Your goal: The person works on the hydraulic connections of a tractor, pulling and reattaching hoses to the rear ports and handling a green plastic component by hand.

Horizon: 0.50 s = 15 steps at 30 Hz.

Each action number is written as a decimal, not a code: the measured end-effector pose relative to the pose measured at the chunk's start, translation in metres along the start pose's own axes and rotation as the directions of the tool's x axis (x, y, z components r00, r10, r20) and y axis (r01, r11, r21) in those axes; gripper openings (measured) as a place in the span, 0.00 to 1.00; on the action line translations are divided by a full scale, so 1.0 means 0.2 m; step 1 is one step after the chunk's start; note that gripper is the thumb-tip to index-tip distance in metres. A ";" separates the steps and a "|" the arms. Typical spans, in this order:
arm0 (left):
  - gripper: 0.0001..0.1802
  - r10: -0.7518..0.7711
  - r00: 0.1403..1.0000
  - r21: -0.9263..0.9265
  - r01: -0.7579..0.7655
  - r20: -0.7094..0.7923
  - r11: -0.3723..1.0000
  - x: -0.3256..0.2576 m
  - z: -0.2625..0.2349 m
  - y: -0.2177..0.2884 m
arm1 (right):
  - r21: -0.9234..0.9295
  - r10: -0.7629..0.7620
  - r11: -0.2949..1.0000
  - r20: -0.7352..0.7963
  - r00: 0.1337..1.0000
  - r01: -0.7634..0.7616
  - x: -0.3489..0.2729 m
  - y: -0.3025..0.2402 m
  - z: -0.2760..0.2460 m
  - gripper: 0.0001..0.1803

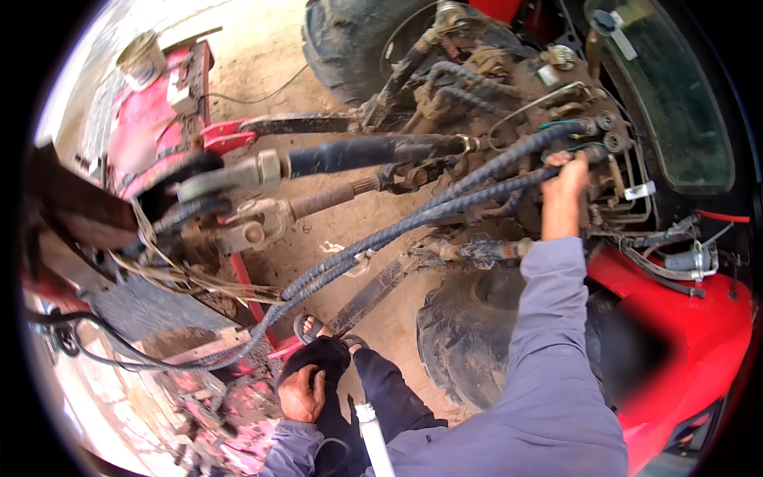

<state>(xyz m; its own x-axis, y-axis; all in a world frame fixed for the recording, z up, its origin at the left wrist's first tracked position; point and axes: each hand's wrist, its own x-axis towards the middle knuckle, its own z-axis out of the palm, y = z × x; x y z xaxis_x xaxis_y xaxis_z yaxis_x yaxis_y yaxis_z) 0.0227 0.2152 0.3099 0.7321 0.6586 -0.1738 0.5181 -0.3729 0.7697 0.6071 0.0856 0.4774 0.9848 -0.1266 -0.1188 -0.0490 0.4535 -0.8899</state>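
While the person's right hand (568, 179) is closed round the upper end of a dark, spiral-wrapped hose (501, 189), out between two and three o'clock, the left hand (302, 393) lies near seven on a dark trouser leg (330, 355). Its back is turned up and its fingers are bent; from here I cannot tell how wide they stand, or whether anything sits beneath the palm. The held end is at the muddy rear of a red tractor (707, 318), just on the six o'clock side of a second wrapped hose (509, 155), which reaches up to a round metal fitting (606, 121). Both hoses sag close together down toward eight o'clock. Toward eleven, a thick black rod (373, 153) runs beside a rusty shaft (322, 200). One big dirty tyre (342, 48) stands at twelve, another tyre (469, 342) between four and five. I can see a grimy bucket (141, 63) at ten, and a white tube (373, 445) poking up at six.
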 end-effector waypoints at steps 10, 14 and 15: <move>0.11 -0.079 0.954 0.123 0.045 0.290 0.991 0.02 -0.38 0.07 | -0.087 0.011 0.996 -0.144 0.990 -0.023 -0.17 0.02 0.11 0.12; 0.11 -0.115 0.957 0.072 0.099 0.267 0.992 0.03 -0.61 0.12 | -0.087 0.039 0.995 -0.156 0.987 -0.053 -0.15 0.01 0.11 0.11; 0.11 -0.102 0.967 0.048 0.093 0.235 0.994 0.02 -0.64 0.09 | -0.076 0.059 0.994 -0.159 0.986 -0.072 -0.15 0.03 0.10 0.11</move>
<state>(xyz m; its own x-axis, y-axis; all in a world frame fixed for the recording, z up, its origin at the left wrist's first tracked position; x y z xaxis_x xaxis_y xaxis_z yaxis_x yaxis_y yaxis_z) -0.0225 0.2949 0.4024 0.7588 0.5208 -0.3912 0.6049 -0.3406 0.7197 0.5799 0.1107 0.4843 0.9412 -0.2381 -0.2398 -0.1324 0.3930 -0.9099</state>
